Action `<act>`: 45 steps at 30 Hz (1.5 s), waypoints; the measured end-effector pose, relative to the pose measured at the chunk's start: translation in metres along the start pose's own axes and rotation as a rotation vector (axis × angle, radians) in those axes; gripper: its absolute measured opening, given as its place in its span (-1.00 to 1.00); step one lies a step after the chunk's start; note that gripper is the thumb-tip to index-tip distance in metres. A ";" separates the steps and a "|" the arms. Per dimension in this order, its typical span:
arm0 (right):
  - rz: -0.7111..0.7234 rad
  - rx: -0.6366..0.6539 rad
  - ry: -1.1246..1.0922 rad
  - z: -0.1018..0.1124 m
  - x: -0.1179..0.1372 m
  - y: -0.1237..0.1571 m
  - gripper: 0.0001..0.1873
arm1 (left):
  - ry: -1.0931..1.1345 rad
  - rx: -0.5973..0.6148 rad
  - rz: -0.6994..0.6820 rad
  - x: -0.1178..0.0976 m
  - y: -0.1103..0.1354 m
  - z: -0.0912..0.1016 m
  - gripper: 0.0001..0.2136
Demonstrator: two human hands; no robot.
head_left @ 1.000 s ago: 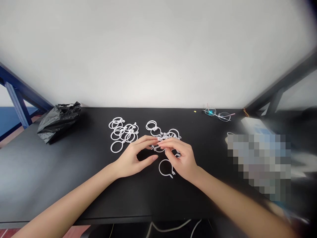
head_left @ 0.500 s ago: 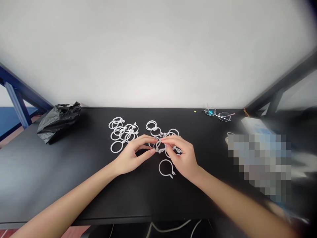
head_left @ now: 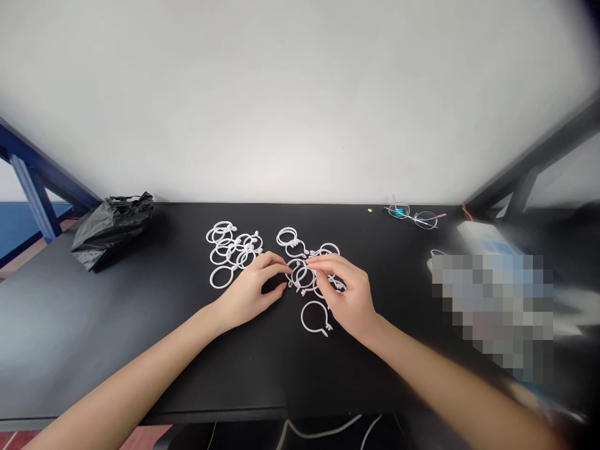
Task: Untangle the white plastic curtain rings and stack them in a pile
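Observation:
My right hand (head_left: pixel 349 294) pinches a white plastic ring (head_left: pixel 305 290) between thumb and fingertips, just above other rings. My left hand (head_left: pixel 255 287) is beside it on the left, thumb and fingers apart, with its fingertips close to the rings and nothing visibly gripped. Just below the right hand, an opened ring (head_left: pixel 302 317) lies alone, its small clasp ends parted. More rings (head_left: pixel 287 229) lie behind and partly under my hands, some of them hidden. To the left is a pile of overlapping white rings (head_left: pixel 227 253), several of which appear fastened.
A crumpled black plastic bag (head_left: pixel 112 228) sits at the back left of the black table (head_left: pixel 140 312). Eyeglasses (head_left: pixel 412 217) lie at the back right, near a tiny yellow bit (head_left: pixel 370 210). A white box (head_left: pixel 478 234) and a blurred-out area occupy the right side.
My left hand has drawn slightly left, and its fingertips have come off the ring. The ring stays in my right hand, now facing the camera more fully.

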State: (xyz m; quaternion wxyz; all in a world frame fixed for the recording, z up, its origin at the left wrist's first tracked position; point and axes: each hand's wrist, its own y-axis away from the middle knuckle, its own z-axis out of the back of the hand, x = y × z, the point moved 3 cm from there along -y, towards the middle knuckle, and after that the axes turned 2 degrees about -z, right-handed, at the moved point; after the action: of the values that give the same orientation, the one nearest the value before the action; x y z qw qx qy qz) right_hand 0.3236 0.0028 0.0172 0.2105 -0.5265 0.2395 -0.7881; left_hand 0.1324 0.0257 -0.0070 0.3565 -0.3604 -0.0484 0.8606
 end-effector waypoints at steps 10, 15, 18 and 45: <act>-0.007 0.010 -0.001 0.000 -0.001 0.000 -0.74 | -0.140 0.091 -0.068 0.001 -0.001 -0.004 -0.83; -0.006 0.011 -0.013 -0.001 -0.002 0.001 -0.74 | -0.093 0.004 -0.106 -0.008 0.000 0.000 -0.81; -0.016 0.021 -0.010 -0.001 -0.002 0.001 -0.76 | -0.059 -0.049 -0.147 -0.014 -0.001 0.003 -0.82; -0.011 0.081 -0.069 -0.003 0.001 0.002 -0.78 | -0.010 -0.063 -0.122 -0.022 0.004 0.009 -0.92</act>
State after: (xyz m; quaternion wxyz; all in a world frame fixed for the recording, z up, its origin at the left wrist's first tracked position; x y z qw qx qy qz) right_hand 0.3208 0.0009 0.0156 0.2353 -0.5458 0.1971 -0.7797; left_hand 0.1355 0.0099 0.0112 0.3966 -0.3635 -0.0991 0.8371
